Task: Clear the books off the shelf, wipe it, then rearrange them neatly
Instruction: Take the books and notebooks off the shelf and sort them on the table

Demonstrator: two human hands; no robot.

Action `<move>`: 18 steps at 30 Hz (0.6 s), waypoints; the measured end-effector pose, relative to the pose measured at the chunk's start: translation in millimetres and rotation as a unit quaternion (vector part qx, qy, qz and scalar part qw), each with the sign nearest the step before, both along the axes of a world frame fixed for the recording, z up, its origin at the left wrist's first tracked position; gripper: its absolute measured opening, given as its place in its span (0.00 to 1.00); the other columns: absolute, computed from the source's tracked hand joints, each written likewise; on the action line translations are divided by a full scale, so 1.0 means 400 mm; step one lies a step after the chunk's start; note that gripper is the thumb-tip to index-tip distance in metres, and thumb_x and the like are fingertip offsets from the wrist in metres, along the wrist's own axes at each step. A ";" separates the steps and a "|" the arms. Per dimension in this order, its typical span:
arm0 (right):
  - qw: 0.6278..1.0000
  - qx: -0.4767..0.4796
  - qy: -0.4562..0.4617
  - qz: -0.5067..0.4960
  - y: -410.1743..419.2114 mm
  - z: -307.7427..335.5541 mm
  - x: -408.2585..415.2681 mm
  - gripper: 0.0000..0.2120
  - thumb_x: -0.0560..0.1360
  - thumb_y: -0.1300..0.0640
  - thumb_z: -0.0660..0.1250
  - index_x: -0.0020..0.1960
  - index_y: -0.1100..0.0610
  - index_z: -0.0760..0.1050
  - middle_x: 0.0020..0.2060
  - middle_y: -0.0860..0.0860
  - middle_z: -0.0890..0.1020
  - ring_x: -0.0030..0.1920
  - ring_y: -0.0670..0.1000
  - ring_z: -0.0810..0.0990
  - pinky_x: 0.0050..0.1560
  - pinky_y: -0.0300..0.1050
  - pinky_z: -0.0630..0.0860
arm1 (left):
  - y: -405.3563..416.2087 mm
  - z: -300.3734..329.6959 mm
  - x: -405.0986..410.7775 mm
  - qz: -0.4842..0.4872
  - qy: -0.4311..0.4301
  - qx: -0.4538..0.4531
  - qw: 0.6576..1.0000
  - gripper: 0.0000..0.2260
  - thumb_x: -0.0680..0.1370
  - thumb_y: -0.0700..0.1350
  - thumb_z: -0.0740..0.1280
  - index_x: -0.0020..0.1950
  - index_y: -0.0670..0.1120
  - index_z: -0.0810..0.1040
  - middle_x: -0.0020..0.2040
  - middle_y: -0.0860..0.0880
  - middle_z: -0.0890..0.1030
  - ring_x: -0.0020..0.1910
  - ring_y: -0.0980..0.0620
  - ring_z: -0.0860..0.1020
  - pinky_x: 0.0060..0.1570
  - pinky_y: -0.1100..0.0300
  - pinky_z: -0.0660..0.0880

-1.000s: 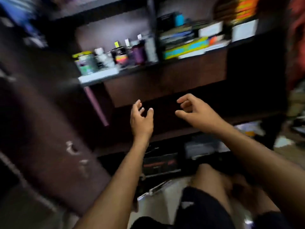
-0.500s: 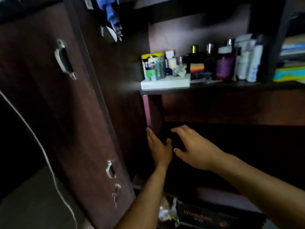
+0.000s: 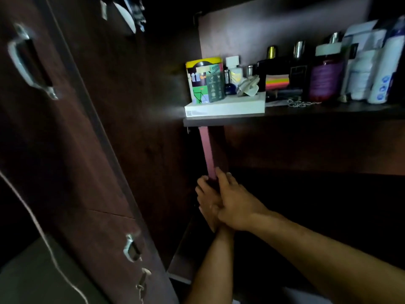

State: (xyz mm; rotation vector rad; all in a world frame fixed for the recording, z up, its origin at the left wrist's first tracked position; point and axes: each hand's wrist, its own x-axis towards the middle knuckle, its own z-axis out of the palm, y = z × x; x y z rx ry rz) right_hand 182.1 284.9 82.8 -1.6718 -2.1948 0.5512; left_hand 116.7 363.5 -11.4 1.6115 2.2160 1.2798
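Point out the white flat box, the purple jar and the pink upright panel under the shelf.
white flat box [image 3: 225,108]: head view, front edge.
purple jar [image 3: 325,81]: head view, middle of its label.
pink upright panel [image 3: 207,150]: head view, middle of its lit front edge.
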 end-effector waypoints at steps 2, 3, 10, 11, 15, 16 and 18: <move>0.997 0.003 0.063 -0.038 0.019 0.010 -0.001 0.43 0.79 0.46 0.66 0.82 0.50 0.42 0.80 0.56 0.56 0.76 0.59 0.64 0.74 0.56 0.68 | 0.015 0.006 0.013 -0.013 -0.026 -0.037 0.999 0.21 0.83 0.51 0.62 0.74 0.45 0.66 0.67 0.45 0.73 0.66 0.44 0.75 0.58 0.58 0.67; 0.995 0.008 0.080 -0.058 0.042 0.028 -0.005 0.42 0.78 0.44 0.66 0.82 0.51 0.45 0.78 0.57 0.61 0.74 0.60 0.67 0.72 0.57 0.70 | 0.016 0.002 0.021 -0.025 -0.029 -0.044 0.998 0.23 0.84 0.50 0.62 0.77 0.46 0.63 0.70 0.44 0.72 0.68 0.43 0.74 0.63 0.55 0.68; 0.971 -0.016 0.155 -0.181 0.219 0.165 -0.036 0.27 0.77 0.42 0.67 0.69 0.57 0.73 0.63 0.58 0.79 0.60 0.62 0.80 0.59 0.58 0.80 | -0.046 0.024 0.016 -0.060 -0.096 -0.023 0.993 0.17 0.82 0.57 0.61 0.71 0.59 0.67 0.62 0.46 0.79 0.60 0.40 0.79 0.54 0.50 0.75; 0.966 -0.017 0.176 -0.186 0.223 0.162 -0.031 0.23 0.78 0.44 0.67 0.65 0.58 0.76 0.61 0.59 0.80 0.58 0.63 0.81 0.55 0.59 0.82 | -0.049 0.032 0.015 -0.061 -0.113 -0.021 0.991 0.17 0.81 0.56 0.63 0.70 0.60 0.68 0.62 0.47 0.79 0.60 0.41 0.80 0.54 0.50 0.76; 0.937 -0.044 0.270 -0.219 0.191 0.132 0.016 0.17 0.77 0.49 0.67 0.62 0.59 0.77 0.55 0.59 0.82 0.48 0.64 0.84 0.38 0.65 0.83 | -0.050 0.045 0.022 -0.113 -0.098 -0.031 0.988 0.22 0.74 0.55 0.70 0.67 0.59 0.71 0.60 0.50 0.77 0.58 0.43 0.80 0.55 0.48 0.78; 0.927 -0.041 0.291 -0.232 0.161 0.134 0.045 0.16 0.77 0.50 0.68 0.61 0.58 0.77 0.54 0.60 0.82 0.47 0.64 0.84 0.38 0.66 0.83 | -0.065 0.053 0.033 -0.143 -0.065 -0.034 0.987 0.23 0.74 0.56 0.71 0.68 0.59 0.72 0.60 0.50 0.76 0.57 0.43 0.80 0.54 0.50 0.78; 0.886 -0.045 0.376 -0.267 0.106 0.118 0.109 0.13 0.78 0.53 0.68 0.59 0.59 0.76 0.51 0.61 0.82 0.46 0.62 0.84 0.39 0.66 0.83 | -0.085 0.054 0.040 -0.208 0.026 -0.039 0.977 0.26 0.74 0.56 0.71 0.72 0.61 0.71 0.59 0.50 0.74 0.56 0.44 0.79 0.52 0.51 0.78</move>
